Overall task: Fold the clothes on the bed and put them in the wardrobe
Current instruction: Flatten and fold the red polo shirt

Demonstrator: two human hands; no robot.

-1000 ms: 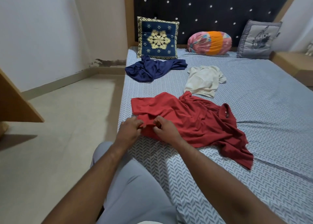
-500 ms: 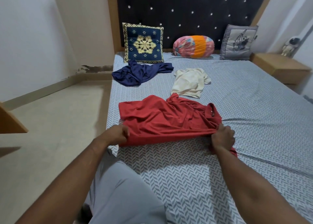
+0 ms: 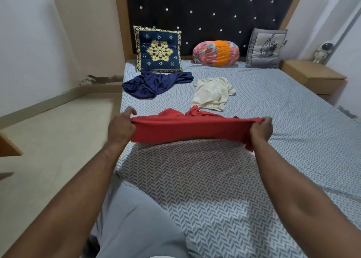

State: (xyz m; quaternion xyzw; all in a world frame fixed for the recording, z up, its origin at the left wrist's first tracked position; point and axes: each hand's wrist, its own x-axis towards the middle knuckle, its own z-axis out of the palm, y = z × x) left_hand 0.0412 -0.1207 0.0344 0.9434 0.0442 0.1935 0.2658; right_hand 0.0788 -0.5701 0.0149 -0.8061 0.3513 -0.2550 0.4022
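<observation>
A red garment point(image 3: 187, 127) is stretched taut above the bed point(image 3: 293, 132), lifted off the patterned sheet. My left hand point(image 3: 122, 127) grips its left end and my right hand point(image 3: 261, 128) grips its right end, with a bit of red cloth hanging below the right wrist. Farther up the bed, a crumpled navy garment point(image 3: 154, 83) lies at the left. A cream garment point(image 3: 213, 95) lies at the middle, just beyond the red one. No wardrobe is in view.
Against the dark studded headboard point(image 3: 205, 13) lean a navy embroidered cushion point(image 3: 159, 49), a pink-orange bolster point(image 3: 215, 52) and a grey cushion point(image 3: 266, 48). A wooden bedside table point(image 3: 312, 78) holds a small astronaut figure point(image 3: 322, 52). Beige floor point(image 3: 48, 140) lies left; a wooden corner point(image 3: 7, 148) juts in.
My hands spread from the middle of the red garment's near edge to its two ends, then lifted it off the sheet and pulled it taut.
</observation>
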